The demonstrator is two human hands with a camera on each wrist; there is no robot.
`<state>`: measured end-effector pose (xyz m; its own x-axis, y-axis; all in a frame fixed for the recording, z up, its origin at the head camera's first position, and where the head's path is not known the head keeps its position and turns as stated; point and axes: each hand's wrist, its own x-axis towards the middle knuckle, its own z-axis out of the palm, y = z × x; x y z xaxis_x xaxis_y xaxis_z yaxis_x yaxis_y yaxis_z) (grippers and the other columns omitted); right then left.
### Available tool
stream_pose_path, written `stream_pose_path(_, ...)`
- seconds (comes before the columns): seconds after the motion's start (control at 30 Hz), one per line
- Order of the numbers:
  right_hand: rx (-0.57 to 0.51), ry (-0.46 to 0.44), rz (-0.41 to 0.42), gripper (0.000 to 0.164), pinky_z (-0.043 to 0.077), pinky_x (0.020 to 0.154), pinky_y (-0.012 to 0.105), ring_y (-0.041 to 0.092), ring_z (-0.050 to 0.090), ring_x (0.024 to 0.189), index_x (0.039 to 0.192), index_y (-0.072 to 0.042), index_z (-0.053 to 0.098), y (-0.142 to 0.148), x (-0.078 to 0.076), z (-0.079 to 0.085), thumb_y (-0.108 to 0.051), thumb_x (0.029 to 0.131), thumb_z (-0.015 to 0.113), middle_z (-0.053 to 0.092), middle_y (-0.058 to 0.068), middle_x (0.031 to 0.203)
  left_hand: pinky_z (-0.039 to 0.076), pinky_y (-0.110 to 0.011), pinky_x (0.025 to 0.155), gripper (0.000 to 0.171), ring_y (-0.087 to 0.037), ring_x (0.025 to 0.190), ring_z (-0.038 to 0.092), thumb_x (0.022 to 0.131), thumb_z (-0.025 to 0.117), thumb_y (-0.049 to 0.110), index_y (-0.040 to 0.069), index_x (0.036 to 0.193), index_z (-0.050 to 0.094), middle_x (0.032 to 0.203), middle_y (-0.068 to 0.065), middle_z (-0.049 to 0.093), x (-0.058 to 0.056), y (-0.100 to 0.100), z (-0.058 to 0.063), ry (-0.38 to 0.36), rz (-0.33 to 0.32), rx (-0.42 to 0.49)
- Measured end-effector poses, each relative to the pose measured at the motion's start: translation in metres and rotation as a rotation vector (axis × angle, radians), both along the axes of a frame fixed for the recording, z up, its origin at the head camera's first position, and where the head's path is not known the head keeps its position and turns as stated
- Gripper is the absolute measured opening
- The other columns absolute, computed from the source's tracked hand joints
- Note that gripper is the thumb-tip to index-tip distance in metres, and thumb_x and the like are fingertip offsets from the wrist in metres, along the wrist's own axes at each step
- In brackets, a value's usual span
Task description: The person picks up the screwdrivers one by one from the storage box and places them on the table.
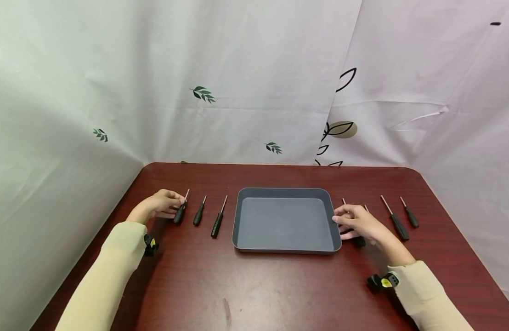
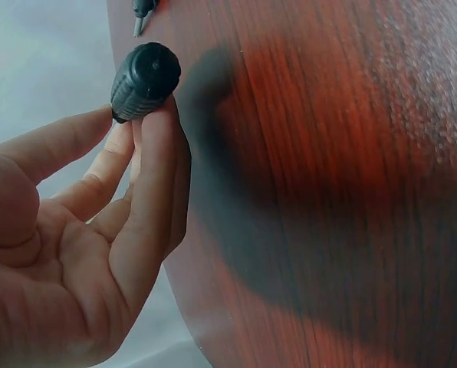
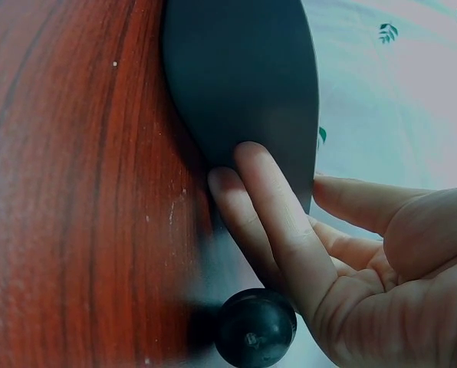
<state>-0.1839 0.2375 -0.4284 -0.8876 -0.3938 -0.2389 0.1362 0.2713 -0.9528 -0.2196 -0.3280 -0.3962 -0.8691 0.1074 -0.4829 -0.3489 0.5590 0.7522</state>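
At the left of the table, in the head view, my left hand pinches a black-handled screwdriver between thumb and fingers, its shaft pointing up and away. The left wrist view shows the ribbed handle end-on at the fingertips. My right hand holds the right side of a grey rectangular tray. In the right wrist view the thumb is at the rim and two fingers lie along the outer wall. Another screwdriver's black handle sits just below those fingers; the hand partly hides screwdrivers there.
Two more screwdrivers, a short one and a longer one, lie between the left hand and the tray. Right of the right hand lie a long screwdriver and a smaller one. A white curtain stands behind the reddish-brown table.
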Motion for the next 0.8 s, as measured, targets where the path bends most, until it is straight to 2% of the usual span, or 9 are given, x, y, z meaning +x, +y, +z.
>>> stream_pose_path(0.13,0.001,-0.002,0.001,0.041,0.063,0.068,0.041,0.023,0.070,0.079,0.129,0.024,0.040,0.0002,0.0003,0.0002,-0.003,0.101,0.055,0.067,0.016,0.097,0.059,-0.043,0.087,0.031,-0.036,0.111,0.059,0.107,0.048,0.010,-0.012,0.129,0.052,0.122,-0.025,0.057,0.0009,0.0019,-0.0012,0.005,-0.002,-0.014)
stream_pose_path(0.43,-0.003,0.001,0.008,0.041,0.063,0.069,0.040,0.024,0.071,0.080,0.129,0.023,0.040,-0.0001,0.0014,0.0006,-0.003,0.101,0.055,0.067,0.018,0.099,0.061,-0.039,0.080,0.028,-0.026,0.094,0.064,0.105,0.051,0.009,-0.012,0.123,0.056,0.113,-0.021,0.060,-0.0010,0.0058,-0.0035,0.010,0.012,-0.037)
stream_pose_path(0.8,-0.021,0.006,0.009,0.040,0.063,0.069,0.041,0.025,0.071,0.080,0.128,0.023,0.042,-0.0002,0.0015,0.0005,-0.002,0.101,0.056,0.068,0.019,0.100,0.062,-0.039,0.079,0.027,-0.026,0.092,0.065,0.104,0.054,0.010,-0.012,0.120,0.058,0.105,-0.016,0.062,-0.0020,0.0080,-0.0036,0.017,0.016,-0.074)
